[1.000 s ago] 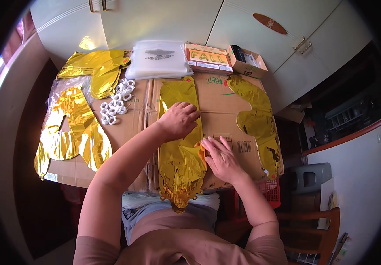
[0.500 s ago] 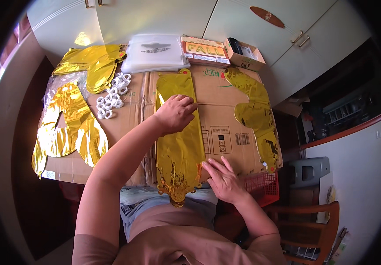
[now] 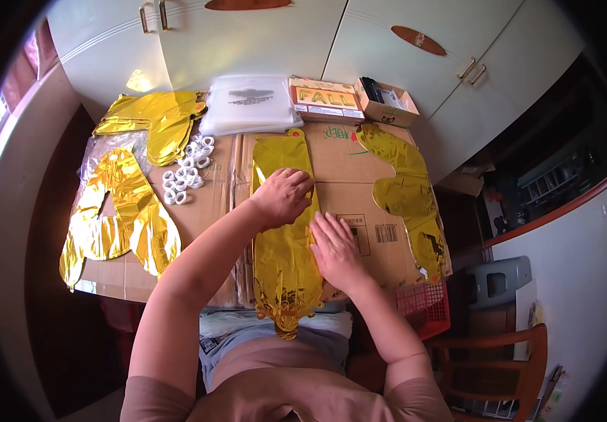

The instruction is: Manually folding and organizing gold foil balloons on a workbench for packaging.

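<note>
A long, flat gold foil balloon (image 3: 282, 257) lies lengthwise on the cardboard in front of me, its lower end hanging over the near edge. My left hand (image 3: 283, 198) rests across its middle, fingers curled together at the right edge of the foil; the fingertips are partly hidden. My right hand (image 3: 336, 246) lies flat with outstretched fingers along the same edge, a little nearer to me. To the right is a curvy gold foil balloon (image 3: 405, 193). A shiny A-shaped foil balloon (image 3: 124, 218) spreads out at the left.
Cardboard (image 3: 208, 243) covers the tabletop. Several white ribbon rolls (image 3: 187, 172) sit left of centre, near stacked gold foil balloons (image 3: 166, 126). At the back are clear plastic bags (image 3: 250, 105), a printed box (image 3: 326, 100) and an open small carton (image 3: 388, 102). A wooden chair (image 3: 535, 366) stands at the right.
My right hand has slid away from me along the foil's right edge, closer to my left hand. The left hand stays on the balloon. The whole view has shifted slightly.
</note>
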